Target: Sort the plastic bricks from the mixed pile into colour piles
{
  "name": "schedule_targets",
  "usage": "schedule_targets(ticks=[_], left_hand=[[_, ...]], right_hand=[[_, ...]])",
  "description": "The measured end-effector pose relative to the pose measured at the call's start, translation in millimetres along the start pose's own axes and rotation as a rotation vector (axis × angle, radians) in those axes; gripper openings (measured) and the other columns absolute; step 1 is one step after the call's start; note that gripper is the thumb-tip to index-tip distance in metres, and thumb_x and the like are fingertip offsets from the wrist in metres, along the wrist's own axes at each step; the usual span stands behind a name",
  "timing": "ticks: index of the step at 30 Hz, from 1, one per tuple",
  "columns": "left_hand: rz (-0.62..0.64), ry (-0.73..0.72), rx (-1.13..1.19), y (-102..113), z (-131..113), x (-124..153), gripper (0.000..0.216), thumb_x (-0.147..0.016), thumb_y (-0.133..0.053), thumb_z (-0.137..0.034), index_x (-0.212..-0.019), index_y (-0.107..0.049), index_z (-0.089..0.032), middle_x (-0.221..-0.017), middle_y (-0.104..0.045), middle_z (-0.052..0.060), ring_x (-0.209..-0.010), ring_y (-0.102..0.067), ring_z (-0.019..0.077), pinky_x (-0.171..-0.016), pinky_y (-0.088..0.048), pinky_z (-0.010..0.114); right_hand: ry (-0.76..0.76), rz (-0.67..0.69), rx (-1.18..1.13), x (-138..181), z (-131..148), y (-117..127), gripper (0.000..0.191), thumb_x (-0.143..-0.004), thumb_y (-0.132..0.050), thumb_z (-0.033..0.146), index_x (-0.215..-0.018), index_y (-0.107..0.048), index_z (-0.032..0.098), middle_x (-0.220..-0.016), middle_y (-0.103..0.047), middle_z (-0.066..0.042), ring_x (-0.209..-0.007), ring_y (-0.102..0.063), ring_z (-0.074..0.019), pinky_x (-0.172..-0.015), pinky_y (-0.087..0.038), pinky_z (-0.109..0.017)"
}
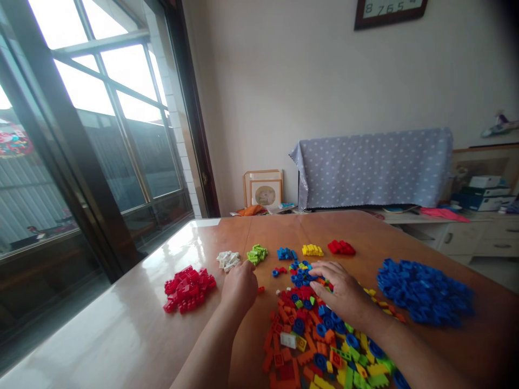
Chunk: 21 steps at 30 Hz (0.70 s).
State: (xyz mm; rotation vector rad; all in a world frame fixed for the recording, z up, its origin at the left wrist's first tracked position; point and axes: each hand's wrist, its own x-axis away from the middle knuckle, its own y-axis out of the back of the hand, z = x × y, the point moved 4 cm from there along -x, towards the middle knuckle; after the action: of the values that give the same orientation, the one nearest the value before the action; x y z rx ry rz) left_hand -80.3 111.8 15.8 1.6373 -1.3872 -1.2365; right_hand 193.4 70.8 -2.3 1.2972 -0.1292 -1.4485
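Note:
My left hand [240,283] is closed just in front of a small pile of white toy bricks [228,261] and a pile of lime green bricks [257,254]. Its fingertips point away from me, so whatever they may pinch is hidden. Over the far part of a large mixed heap of toy bricks [287,373], my right hand [340,289] is open, with thumb and fingers apart. Close to its fingertips lie blue round wheel-like pieces [300,278]. The heap mixes orange, red, yellow, green and blue pieces, with a white brick [288,340] on top.
Sorted piles stand around: pinkish-red bricks [190,289] at left, blue bricks [424,292] at right, and small blue [285,253], yellow [312,250] and red [341,247] groups at the back. The brown table [239,351] reaches toward a cloth-covered object [373,167] by the wall.

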Motion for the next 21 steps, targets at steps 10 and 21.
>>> schedule_targets(ticks=[10,21], left_hand=[[0.22,-0.309,0.149,-30,-48,29,0.022,-0.088,-0.048,-0.016,-0.085,-0.07,-0.02,-0.098,-0.068,0.01,-0.084,-0.064,0.0209,-0.071,-0.046,0.027],[0.145,-0.198,0.01,-32,-29,18,0.014,-0.087,-0.055,-0.026,-0.086,-0.067,-0.019,-0.101,-0.066,0.013,-0.094,-0.06,0.0252,-0.081,-0.046,0.033]], right_hand=[[-0.017,0.003,0.009,1,-12,-5,0.021,-0.091,-0.056,0.031,-0.105,-0.071,0.024,-0.119,-0.069,-0.009,-0.119,-0.059,-0.0268,-0.104,-0.048,-0.045],[-0.003,0.022,0.034,3,-18,-8,0.022,-0.093,-0.054,0.035,-0.104,-0.07,0.024,-0.117,-0.069,-0.008,-0.118,-0.06,-0.0272,-0.103,-0.048,-0.045]])
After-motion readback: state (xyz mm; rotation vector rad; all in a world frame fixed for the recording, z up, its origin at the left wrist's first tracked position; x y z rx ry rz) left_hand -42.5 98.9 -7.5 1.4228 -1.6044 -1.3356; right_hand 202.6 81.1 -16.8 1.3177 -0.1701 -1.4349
